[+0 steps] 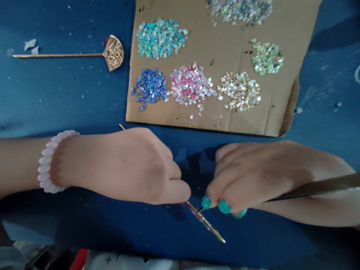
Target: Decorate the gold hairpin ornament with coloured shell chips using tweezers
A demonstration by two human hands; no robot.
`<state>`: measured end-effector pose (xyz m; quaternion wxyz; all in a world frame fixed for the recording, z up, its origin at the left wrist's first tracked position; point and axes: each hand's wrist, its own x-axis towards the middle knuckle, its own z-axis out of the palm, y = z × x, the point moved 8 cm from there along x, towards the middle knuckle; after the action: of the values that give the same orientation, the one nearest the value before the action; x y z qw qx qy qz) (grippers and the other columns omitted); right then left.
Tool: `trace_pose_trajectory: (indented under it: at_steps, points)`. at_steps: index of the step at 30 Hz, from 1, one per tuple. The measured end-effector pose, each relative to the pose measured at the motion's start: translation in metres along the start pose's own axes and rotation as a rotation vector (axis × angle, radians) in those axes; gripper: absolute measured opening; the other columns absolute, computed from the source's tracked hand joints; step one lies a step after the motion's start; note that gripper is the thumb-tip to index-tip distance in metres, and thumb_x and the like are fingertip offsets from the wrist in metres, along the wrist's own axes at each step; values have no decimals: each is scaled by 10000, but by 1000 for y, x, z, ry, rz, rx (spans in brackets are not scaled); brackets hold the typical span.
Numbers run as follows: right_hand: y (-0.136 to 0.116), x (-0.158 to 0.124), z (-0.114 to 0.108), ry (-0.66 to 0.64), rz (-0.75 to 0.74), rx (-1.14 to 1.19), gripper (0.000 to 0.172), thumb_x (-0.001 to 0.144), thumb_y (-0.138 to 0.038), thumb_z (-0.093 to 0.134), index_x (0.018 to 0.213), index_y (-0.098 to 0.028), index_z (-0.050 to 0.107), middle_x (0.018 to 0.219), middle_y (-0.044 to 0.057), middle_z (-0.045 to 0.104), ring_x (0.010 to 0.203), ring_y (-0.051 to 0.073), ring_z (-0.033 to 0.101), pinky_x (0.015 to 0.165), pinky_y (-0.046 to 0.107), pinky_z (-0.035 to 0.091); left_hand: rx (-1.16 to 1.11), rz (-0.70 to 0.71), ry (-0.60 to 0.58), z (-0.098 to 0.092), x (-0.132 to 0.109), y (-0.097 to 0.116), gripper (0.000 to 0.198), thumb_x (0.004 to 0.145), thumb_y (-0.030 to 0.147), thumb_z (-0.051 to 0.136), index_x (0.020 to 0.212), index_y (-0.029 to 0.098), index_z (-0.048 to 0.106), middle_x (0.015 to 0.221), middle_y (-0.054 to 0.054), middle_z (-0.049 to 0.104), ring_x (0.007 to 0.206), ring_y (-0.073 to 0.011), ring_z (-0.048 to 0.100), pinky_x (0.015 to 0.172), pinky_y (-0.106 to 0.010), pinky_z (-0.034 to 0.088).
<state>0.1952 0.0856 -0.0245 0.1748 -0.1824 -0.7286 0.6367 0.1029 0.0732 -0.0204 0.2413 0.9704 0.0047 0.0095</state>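
My left hand (135,167), with a pale pink bead bracelet (46,163) at its wrist, is closed around a gold hairpin; the pin's tip shows above the hand. The hairpin's decorated head (206,223), seen edge-on with red and green bits, sticks out past my thumb. My right hand (247,180), with green-painted nails, pinches a thin dark tool (315,188) like tweezers. The tool's tip touches or nearly touches the hairpin's head; the exact contact is too small to tell.
On a cardboard sheet (197,125) lie piles of turquoise (161,38), blue (150,88), pink (191,85), cream (240,92), green (267,58) and grey chips (243,9). A gold fan-headed hairpin (114,54) lies left of it on the blue table (56,97).
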Motion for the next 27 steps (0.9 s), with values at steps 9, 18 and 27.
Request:
trace_pose_trajectory:
  at_steps: [9,18,27]
  points:
    - [-3,3,-3,69,-21,-10,204,982,-254,423,891,-212,601,865,13,750,866,85,707,787,225,533,-19,-8,-11,0,0,0,248,901,83,450,734,218,575,600,26,523,542,-158,432,478,-314,217]
    - [-4,6,-2,78,-25,-11,197,978,-254,440,881,-198,602,839,15,750,832,66,703,783,214,537,-29,-5,-14,0,0,-1,214,872,80,497,726,216,571,593,28,513,537,-159,434,468,-324,213]
    - [0,2,-2,5,-10,-13,109,923,-145,533,959,-226,597,939,-3,741,915,85,694,861,230,535,-9,-6,2,-1,1,1,196,851,83,529,713,215,571,577,31,503,521,-151,424,460,-321,207]
